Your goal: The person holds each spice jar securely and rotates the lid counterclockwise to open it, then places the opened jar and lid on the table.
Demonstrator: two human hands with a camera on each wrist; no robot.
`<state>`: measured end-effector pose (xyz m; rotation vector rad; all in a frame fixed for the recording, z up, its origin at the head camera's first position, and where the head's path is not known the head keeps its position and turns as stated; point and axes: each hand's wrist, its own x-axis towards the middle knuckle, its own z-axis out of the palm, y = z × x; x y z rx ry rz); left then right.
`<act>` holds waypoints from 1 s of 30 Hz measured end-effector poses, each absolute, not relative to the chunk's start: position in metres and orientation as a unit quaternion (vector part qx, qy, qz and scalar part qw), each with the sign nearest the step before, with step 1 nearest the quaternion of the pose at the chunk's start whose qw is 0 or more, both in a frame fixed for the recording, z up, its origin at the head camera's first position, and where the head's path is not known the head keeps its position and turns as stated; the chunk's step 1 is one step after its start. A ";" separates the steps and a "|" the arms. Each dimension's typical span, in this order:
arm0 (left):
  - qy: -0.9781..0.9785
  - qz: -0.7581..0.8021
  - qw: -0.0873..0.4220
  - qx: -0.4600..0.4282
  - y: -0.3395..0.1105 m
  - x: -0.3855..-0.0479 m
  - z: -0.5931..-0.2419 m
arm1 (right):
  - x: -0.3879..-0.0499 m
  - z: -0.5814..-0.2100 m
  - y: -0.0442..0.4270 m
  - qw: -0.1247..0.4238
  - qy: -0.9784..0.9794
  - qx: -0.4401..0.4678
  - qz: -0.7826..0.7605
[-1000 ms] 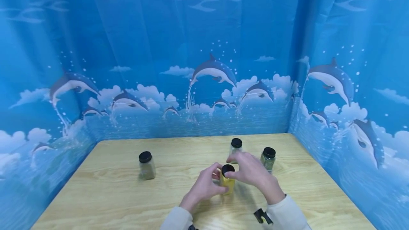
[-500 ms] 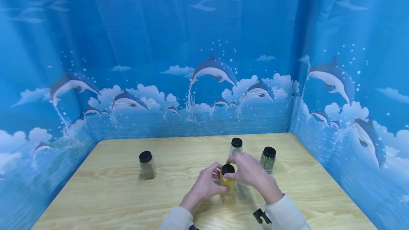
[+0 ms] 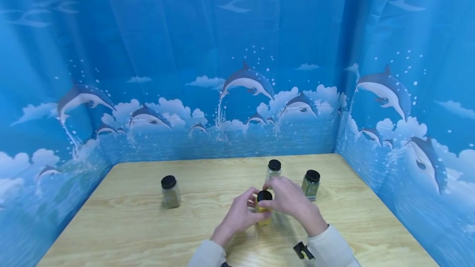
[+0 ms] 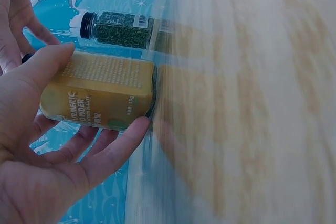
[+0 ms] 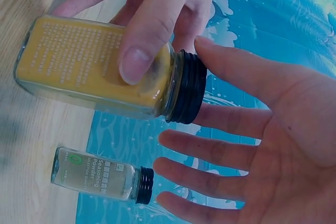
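A jar of turmeric powder (image 4: 100, 90) stands on the table in front of me, its black lid (image 5: 190, 88) uppermost. My left hand (image 3: 239, 216) grips the glass body from the left, with the thumb on the near face and fingers behind. My right hand (image 3: 292, 199) pinches the lid between thumb and index finger; its other fingers extend apart from the jar in the right wrist view. The lid sits on the jar neck. Behind my right hand stands a seasoning powder jar (image 5: 94, 174), its lower part hidden in the head view.
To the right is a jar of dried green herbs (image 3: 311, 186). Another black-lidded jar with grayish-green contents (image 3: 171, 195) stands alone at the left. The wooden table (image 3: 122, 226) meets a blue dolphin-printed curtain (image 3: 178, 52) at the back and sides.
My left thumb has shifted slightly up and right across the turmeric jar. Both hands otherwise stay nearly in place, and the other jars have not moved.
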<state>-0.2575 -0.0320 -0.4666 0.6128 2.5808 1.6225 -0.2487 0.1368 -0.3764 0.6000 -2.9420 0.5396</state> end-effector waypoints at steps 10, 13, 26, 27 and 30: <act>0.824 0.530 0.029 0.197 -0.033 -0.258 -0.465 | -0.249 -0.377 0.136 0.064 -0.963 0.210 0.154; 0.820 0.536 0.036 0.198 -0.034 -0.258 -0.465 | -0.248 -0.377 0.138 0.074 -0.958 0.244 0.130; 0.818 0.538 0.037 0.199 -0.033 -0.257 -0.464 | -0.243 -0.375 0.140 0.047 -0.956 0.271 0.100; 0.818 0.538 0.034 0.200 -0.033 -0.257 -0.464 | -0.242 -0.374 0.140 0.047 -0.958 0.263 0.100; 0.815 0.542 0.028 0.202 -0.033 -0.256 -0.464 | -0.242 -0.374 0.138 0.070 -0.961 0.249 0.096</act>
